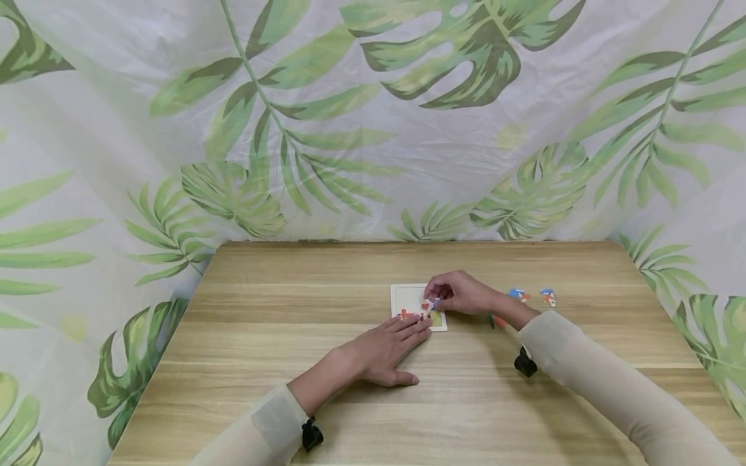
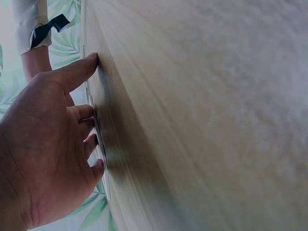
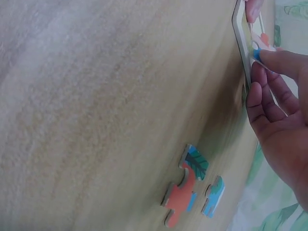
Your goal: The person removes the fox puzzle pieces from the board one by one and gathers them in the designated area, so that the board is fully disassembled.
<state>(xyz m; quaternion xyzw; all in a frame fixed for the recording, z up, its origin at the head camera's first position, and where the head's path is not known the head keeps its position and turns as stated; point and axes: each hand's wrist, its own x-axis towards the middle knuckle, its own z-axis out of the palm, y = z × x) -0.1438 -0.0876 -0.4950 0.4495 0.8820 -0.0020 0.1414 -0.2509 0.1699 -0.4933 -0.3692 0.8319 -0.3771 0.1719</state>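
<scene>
A square white-bordered puzzle board [image 1: 398, 291] lies on the wooden table, with several colourful jigsaw pieces along its lower part. My left hand [image 1: 392, 349] reaches over its near edge, fingers straight and resting on the board and pieces, thumb spread out to the side. At the board's right side, my right hand [image 1: 463, 292] pinches a small jigsaw piece with some blue on it [image 3: 257, 54] between thumb and fingers. Whether that piece touches its neighbours is hidden by the fingers. In the left wrist view, the left fingertips [image 2: 97, 168] meet the board's thin edge.
Right of the board lie loose jigsaw pieces: one blue and white [image 1: 548, 297], another partly behind the right wrist [image 1: 516, 294], and orange [image 3: 180, 196] and green leaf-patterned ones [image 3: 196, 162] nearer the forearm. A leaf-print cloth [image 1: 326, 116] hangs behind the table [image 1: 280, 272].
</scene>
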